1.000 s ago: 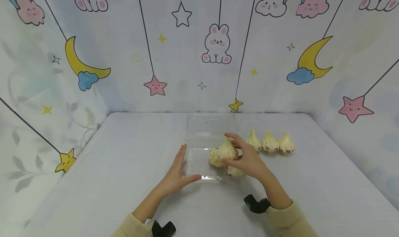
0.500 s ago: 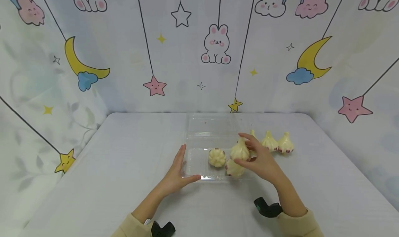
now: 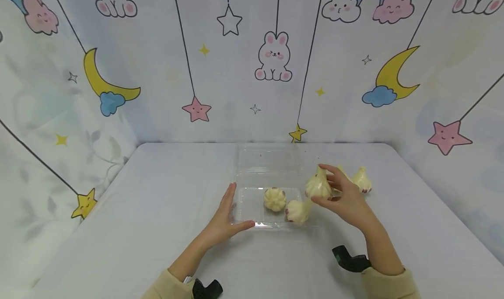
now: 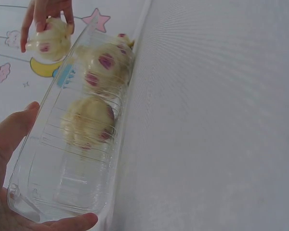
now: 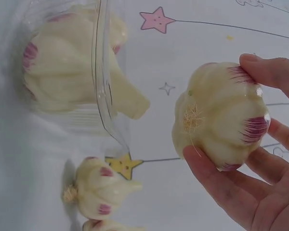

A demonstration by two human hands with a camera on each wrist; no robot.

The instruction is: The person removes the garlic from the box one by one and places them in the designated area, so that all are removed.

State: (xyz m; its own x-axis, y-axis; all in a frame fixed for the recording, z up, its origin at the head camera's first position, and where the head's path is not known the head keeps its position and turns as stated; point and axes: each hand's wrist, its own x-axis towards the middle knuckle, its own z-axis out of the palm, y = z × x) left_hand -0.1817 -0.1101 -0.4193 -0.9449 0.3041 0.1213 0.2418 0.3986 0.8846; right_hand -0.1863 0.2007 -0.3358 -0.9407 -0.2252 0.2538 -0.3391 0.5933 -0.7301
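Note:
My right hand [image 3: 346, 198] holds a garlic bulb [image 3: 318, 186] between thumb and fingers, raised just right of the clear plastic container [image 3: 250, 203]. In the right wrist view the hand [image 5: 260, 178] pinches that bulb [image 5: 221, 118], its root end showing. Two more bulbs lie in the container: one upright [image 3: 274, 199], the other tilted [image 3: 297, 212] at its right side with its stem toward the rim. My left hand [image 3: 220, 224] rests with spread fingers against the container's left side; in the left wrist view thumb and fingers span its end wall [image 4: 26, 204].
Behind my right hand on the white table [image 3: 157, 194] a garlic bulb [image 3: 362, 180] stands, with another partly hidden beside it. The container's clear lid [image 3: 267, 159] lies folded back toward the patterned backdrop [image 3: 236, 71].
My right hand has moved right with its garlic bulb, from above the container to beside its right edge. The two bulbs inside are now uncovered. My left hand stays in place.

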